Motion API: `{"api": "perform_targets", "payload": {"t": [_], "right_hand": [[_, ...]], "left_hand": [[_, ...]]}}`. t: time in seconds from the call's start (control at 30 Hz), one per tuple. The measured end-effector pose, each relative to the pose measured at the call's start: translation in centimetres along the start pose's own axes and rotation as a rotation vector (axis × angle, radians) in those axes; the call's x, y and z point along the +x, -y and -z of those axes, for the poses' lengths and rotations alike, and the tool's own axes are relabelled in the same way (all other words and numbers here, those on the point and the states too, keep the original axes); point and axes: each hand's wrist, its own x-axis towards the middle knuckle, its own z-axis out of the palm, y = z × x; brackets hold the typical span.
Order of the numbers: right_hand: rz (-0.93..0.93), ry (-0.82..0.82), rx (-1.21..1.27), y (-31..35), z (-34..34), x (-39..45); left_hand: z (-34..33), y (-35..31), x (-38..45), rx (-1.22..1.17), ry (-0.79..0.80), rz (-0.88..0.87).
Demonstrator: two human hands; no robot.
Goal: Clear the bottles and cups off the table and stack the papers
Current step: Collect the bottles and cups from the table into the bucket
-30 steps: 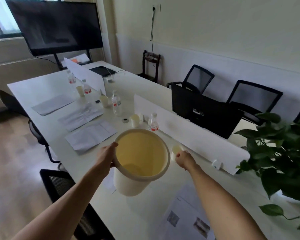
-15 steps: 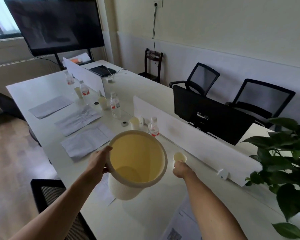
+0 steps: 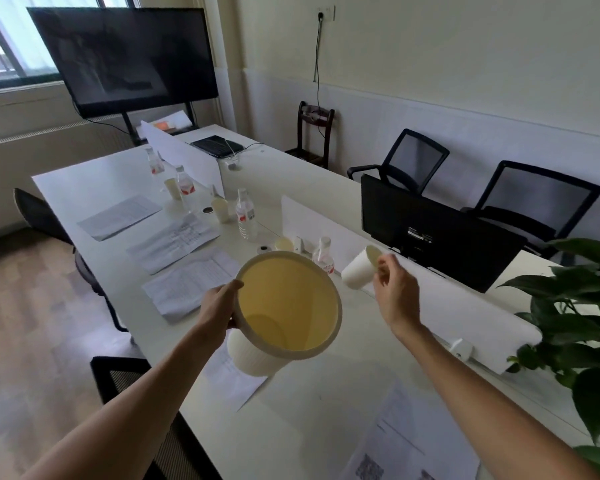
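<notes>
My left hand [image 3: 219,303] grips the rim of a white bin [image 3: 284,313] held tilted above the white table [image 3: 309,410]; its yellowish inside looks empty. My right hand [image 3: 394,292] holds a white paper cup [image 3: 359,270] tipped on its side, in the air just right of the bin's rim. Behind the bin stand a small water bottle [image 3: 323,256] and another paper cup [image 3: 284,244]. Further along the table are a taller bottle [image 3: 246,218], a cup [image 3: 220,209], more bottles [image 3: 185,185] and several sheets of paper [image 3: 191,282].
White divider panels [image 3: 326,230] run down the table's middle, with a black monitor [image 3: 437,233] behind them. A leafy plant [image 3: 575,323] crowds the right edge. Black chairs stand at the wall and at the near left. More papers [image 3: 413,448] lie near me.
My right hand has picked the paper cup up off the table and tipped it beside the bin's rim. The bin has stayed in my left hand, slightly raised.
</notes>
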Motion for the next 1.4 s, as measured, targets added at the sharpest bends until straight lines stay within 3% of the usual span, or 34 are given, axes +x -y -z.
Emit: {"api": "perform_targets", "payload": {"t": [0.07,0.13,0.23,0.3,0.4,0.67,0.8,1.0,1.1,1.4], "right_hand": [[0.085,-0.060,0.094,3.7,1.8,0.2],[0.211,-0.004,0.107,6.9,2.5,-0.4],[0.318,0.325,-0.083,10.6,0.5,-2.7],[0.282,0.563,-0.205,12.4,-2.2,-4.0],[0.244,0.788,-0.406,13.8,-6.0,-5.0],[0.150,1.034,-0.592,16.7,-11.4,-6.8],[0.066,0.982,-0.478,18.0,-11.8,-6.4],[-0.003,0.505,-0.260,16.2,-10.1,-3.7],[-0.058,0.377,-0.287,13.8,-10.1,-1.0],[-0.206,0.621,-0.472,6.4,-13.4,8.7]], "left_hand": [[0.6,-0.3,0.2,0.001,0.006,-0.019],[1.1,-0.5,0.4,0.004,0.014,-0.033],[2.0,-0.8,0.3,0.012,0.035,-0.046],[2.8,-0.9,0.1,0.011,0.055,-0.059],[3.9,-0.7,-0.4,0.001,0.093,-0.080],[8.4,-0.2,0.1,-0.058,0.172,-0.098],[9.7,-0.4,1.2,-0.048,0.192,-0.119],[9.8,-0.6,4.0,-0.038,0.175,-0.136],[9.0,-0.7,5.6,-0.040,0.143,-0.137],[6.4,-0.7,10.6,-0.035,0.066,-0.124]]}}
